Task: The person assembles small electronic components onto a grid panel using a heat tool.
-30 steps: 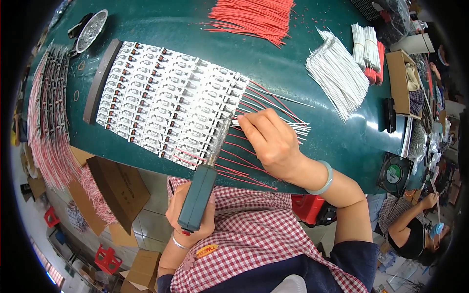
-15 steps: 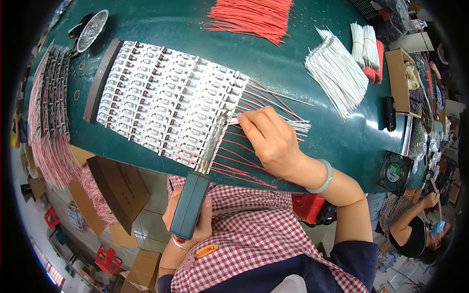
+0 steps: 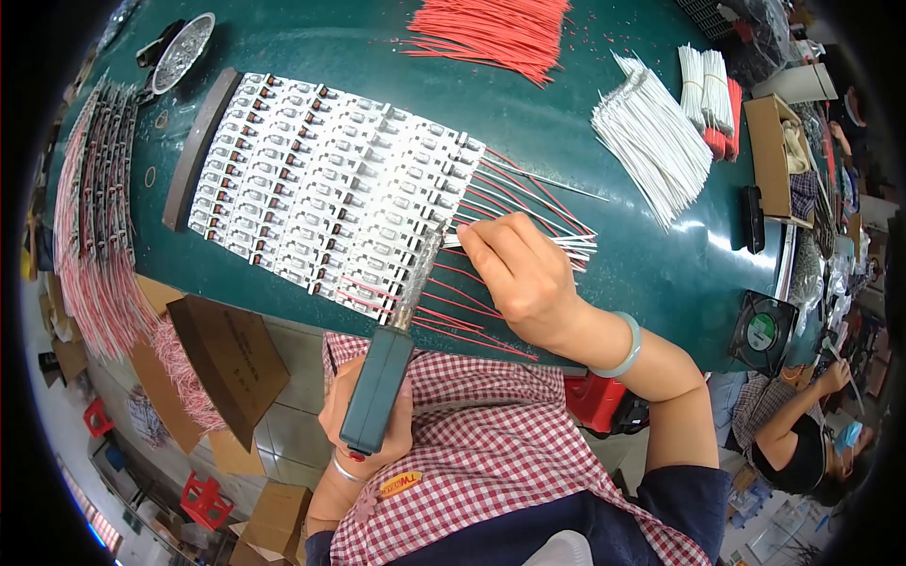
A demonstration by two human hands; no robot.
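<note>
Shifted slightly right, the green tool (image 3: pixel 376 391) is gripped in the left hand (image 3: pixel 337 404); the right hand (image 3: pixel 525 274) pinches a white wire (image 3: pixel 451 241), apparently steadying it at the boards (image 3: pixel 370 203).

A: Do you see the whole left hand (image 3: pixel 336 404)?

B: Only partly; the green tool handle (image 3: pixel 379 391) covers its middle.

A: And the metal tip (image 3: pixel 438 233)?

B: Too small to tell whether it touches the white boards (image 3: pixel 316 193).

A: What about the white wire (image 3: pixel 450 241) at the right hand (image 3: pixel 524 274)?

B: The curled fingers hide part of it (other wires vanish under that hand as well).

A: Anything cut off?

B: The red wire heap (image 3: pixel 491 38) and the black crate (image 3: pixel 705 14) run past the top edge, and a pale object (image 3: pixel 563 549) past the bottom; I can't say what that one is
</note>
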